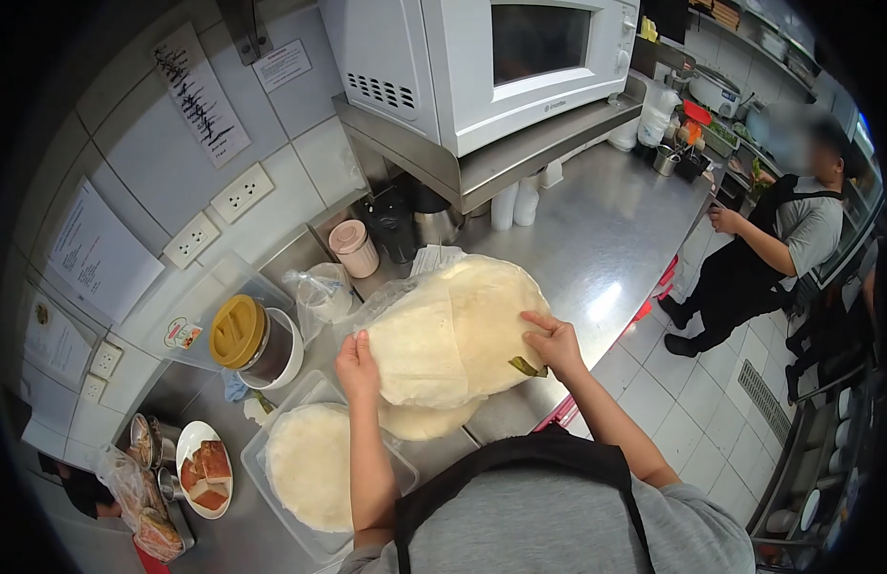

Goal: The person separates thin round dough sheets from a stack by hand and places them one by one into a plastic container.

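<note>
My left hand (358, 367) and my right hand (555, 345) are closed on opposite edges of a large, thin, pale flatbread-like sheet (420, 359). The sheet spreads out above the steel counter, with a crease or overlap line down its middle. A small dark green leaf piece (528, 366) shows at its edge, close beneath my right hand. Below the held sheet, part of another pale round sheet (429, 421) is visible. To the left of my left forearm, more round sheets (314, 466) lie in a clear plastic container (257, 450).
A microwave (396, 86) sits on a steel shelf over the counter (606, 225). At left are a yellow-lidded jar (241, 333) and a plate (190, 440) of bread pieces. A pink canister (354, 247) stands behind. A co-worker (774, 234) stands at right.
</note>
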`<action>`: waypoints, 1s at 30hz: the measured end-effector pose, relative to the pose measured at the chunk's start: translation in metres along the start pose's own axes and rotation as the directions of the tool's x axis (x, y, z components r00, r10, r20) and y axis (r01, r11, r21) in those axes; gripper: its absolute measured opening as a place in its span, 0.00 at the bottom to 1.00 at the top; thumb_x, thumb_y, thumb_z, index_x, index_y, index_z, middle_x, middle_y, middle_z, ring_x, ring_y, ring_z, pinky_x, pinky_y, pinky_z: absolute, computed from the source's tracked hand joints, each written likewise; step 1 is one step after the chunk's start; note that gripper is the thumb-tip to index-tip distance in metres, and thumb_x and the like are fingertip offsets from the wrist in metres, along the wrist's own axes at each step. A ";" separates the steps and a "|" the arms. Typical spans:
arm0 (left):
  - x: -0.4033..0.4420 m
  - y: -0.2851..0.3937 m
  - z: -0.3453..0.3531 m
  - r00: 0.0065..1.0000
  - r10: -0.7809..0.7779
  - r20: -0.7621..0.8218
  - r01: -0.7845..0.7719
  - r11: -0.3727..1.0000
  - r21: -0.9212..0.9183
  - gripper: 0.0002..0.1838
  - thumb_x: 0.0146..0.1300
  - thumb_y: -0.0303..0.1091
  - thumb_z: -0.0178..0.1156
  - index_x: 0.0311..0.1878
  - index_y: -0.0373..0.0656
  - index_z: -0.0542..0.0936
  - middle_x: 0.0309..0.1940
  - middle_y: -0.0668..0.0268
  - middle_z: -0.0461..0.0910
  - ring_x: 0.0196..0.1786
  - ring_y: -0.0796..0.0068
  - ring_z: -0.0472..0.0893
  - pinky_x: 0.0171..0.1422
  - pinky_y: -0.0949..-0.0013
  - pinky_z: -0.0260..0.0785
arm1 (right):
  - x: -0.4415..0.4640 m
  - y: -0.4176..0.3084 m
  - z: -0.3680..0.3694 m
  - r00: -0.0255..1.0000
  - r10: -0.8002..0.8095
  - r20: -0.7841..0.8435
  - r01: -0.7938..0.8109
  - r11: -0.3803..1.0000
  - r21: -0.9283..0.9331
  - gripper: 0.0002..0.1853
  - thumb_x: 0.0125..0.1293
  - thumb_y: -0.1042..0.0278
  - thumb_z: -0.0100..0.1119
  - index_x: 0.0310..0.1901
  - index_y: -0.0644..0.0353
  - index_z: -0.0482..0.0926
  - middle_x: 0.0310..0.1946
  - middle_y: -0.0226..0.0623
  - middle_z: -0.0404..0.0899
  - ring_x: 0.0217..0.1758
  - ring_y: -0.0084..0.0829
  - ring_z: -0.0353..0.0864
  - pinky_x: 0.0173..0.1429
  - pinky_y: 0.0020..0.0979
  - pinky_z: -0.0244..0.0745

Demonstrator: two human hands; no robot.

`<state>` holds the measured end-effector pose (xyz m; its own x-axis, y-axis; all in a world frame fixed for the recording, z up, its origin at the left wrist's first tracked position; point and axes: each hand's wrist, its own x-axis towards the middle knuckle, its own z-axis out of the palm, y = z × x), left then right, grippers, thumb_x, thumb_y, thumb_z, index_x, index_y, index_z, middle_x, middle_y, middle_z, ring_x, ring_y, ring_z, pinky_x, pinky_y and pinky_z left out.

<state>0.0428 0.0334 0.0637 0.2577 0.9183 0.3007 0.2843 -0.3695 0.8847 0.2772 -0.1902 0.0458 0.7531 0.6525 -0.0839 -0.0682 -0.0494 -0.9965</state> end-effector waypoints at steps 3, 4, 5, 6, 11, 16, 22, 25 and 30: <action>0.001 -0.009 -0.005 1.000 -0.007 -0.029 0.006 1.000 -0.030 0.17 0.69 0.39 0.52 0.27 0.37 0.73 0.20 0.72 0.70 0.26 0.83 0.64 0.31 0.74 0.61 | 0.002 0.007 -0.002 0.999 0.035 -0.024 -0.034 0.999 0.035 0.19 0.55 0.81 0.58 0.50 0.63 0.81 0.42 0.38 0.82 0.37 0.22 0.80 0.44 0.24 0.76; 0.001 -0.013 -0.006 0.999 -0.017 -0.034 0.015 0.997 -0.070 0.17 0.69 0.39 0.52 0.28 0.37 0.74 0.20 0.72 0.71 0.26 0.83 0.64 0.32 0.74 0.61 | 0.002 0.009 -0.003 0.998 0.047 -0.032 -0.045 0.998 0.049 0.19 0.54 0.81 0.58 0.51 0.63 0.80 0.41 0.38 0.82 0.36 0.22 0.80 0.43 0.24 0.76; 0.001 -0.017 -0.007 0.999 -0.028 -0.038 0.024 0.994 -0.110 0.16 0.70 0.38 0.52 0.28 0.36 0.74 0.21 0.72 0.72 0.26 0.84 0.64 0.32 0.74 0.61 | 0.003 0.013 -0.003 0.998 0.049 -0.038 -0.046 0.997 0.068 0.19 0.54 0.81 0.58 0.51 0.64 0.80 0.41 0.39 0.82 0.36 0.22 0.80 0.43 0.24 0.77; 0.000 -0.015 -0.008 0.998 -0.024 -0.059 0.019 0.996 -0.082 0.17 0.69 0.39 0.52 0.27 0.36 0.73 0.19 0.71 0.70 0.25 0.82 0.63 0.31 0.73 0.61 | 0.005 0.019 -0.003 0.998 0.051 -0.043 -0.047 0.995 0.086 0.19 0.54 0.81 0.58 0.51 0.64 0.80 0.40 0.39 0.82 0.35 0.22 0.80 0.42 0.24 0.77; 0.002 -0.037 -0.013 0.989 -0.007 -0.148 0.005 1.000 -0.017 0.18 0.69 0.39 0.52 0.26 0.35 0.72 0.16 0.70 0.66 0.23 0.80 0.61 0.28 0.70 0.59 | 0.010 0.051 -0.003 0.990 0.060 -0.126 -0.067 0.996 -0.055 0.20 0.54 0.79 0.59 0.51 0.64 0.80 0.36 0.39 0.83 0.34 0.23 0.80 0.41 0.25 0.77; 0.002 -0.043 -0.034 0.985 -0.006 -0.170 0.010 1.000 0.026 0.18 0.69 0.39 0.53 0.26 0.35 0.73 0.16 0.72 0.64 0.23 0.81 0.60 0.28 0.70 0.58 | 0.009 0.080 -0.016 0.990 0.080 -0.114 -0.089 0.994 -0.070 0.20 0.56 0.80 0.59 0.53 0.64 0.78 0.36 0.37 0.82 0.32 0.21 0.79 0.38 0.22 0.75; 0.010 -0.060 -0.071 0.994 -0.017 -0.111 0.023 0.998 0.056 0.16 0.70 0.39 0.53 0.30 0.36 0.76 0.21 0.74 0.71 0.27 0.84 0.66 0.32 0.75 0.61 | 0.004 0.080 -0.019 0.994 0.028 -0.107 -0.057 0.958 -0.280 0.21 0.55 0.79 0.59 0.53 0.62 0.79 0.37 0.37 0.82 0.36 0.23 0.80 0.43 0.24 0.76; 0.024 -0.072 -0.098 0.978 0.066 -0.196 -0.064 0.998 0.018 0.16 0.70 0.40 0.52 0.32 0.37 0.77 0.24 0.75 0.74 0.30 0.86 0.69 0.35 0.78 0.63 | 0.004 0.078 -0.019 0.994 -0.001 -0.112 -0.034 0.948 -0.317 0.21 0.54 0.78 0.60 0.52 0.62 0.79 0.41 0.38 0.81 0.39 0.24 0.80 0.45 0.25 0.75; 0.037 -0.054 -0.161 0.973 -0.087 -0.212 0.046 0.980 -0.192 0.14 0.70 0.41 0.51 0.36 0.40 0.78 0.29 0.74 0.77 0.32 0.84 0.72 0.39 0.77 0.66 | 0.007 0.074 -0.025 0.999 -0.023 -0.027 0.010 0.914 -0.405 0.23 0.52 0.75 0.60 0.53 0.58 0.79 0.48 0.48 0.77 0.48 0.37 0.79 0.53 0.32 0.73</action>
<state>-0.1115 0.1104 0.0847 0.0303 0.9561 0.2915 0.1135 -0.2930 0.9494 0.2941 -0.2081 -0.0289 0.7718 0.6329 -0.0611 0.2105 -0.3450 -0.9147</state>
